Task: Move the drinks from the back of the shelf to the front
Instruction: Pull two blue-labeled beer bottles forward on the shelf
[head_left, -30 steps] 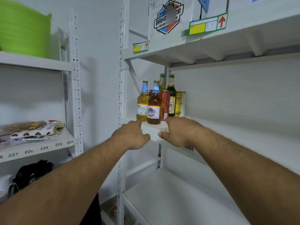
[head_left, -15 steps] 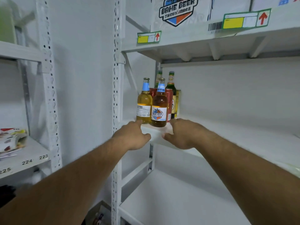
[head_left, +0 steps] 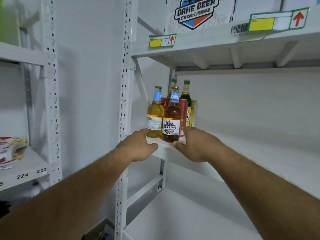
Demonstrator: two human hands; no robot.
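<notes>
Several drinks stand grouped at the left end of the white middle shelf (head_left: 251, 153). At the front are a pale yellow bottle (head_left: 154, 115) and an amber bottle (head_left: 172, 118) labelled BAHE BEER. Behind them are red cans (head_left: 183, 108), two green bottles (head_left: 187, 96) and a gold can (head_left: 194, 113), all partly hidden. My left hand (head_left: 136, 148) rests on the shelf's front edge, its forefinger touching the yellow bottle's base. My right hand (head_left: 199, 146) rests on the edge beside the amber bottle, with its fingers near a red can. Neither hand holds a drink.
A perforated white upright (head_left: 125, 101) stands just left of the drinks. The upper shelf (head_left: 207, 44) carries a BAHE BEER carton (head_left: 197, 13) and shelf labels. A lower shelf (head_left: 190, 213) lies below. The left rack (head_left: 22, 172) holds snack packets (head_left: 10, 149).
The view has drawn closer and swung right, so the left rack has slid out of frame. Both hands stay on the shelf edge, and the drinks have not visibly shifted.
</notes>
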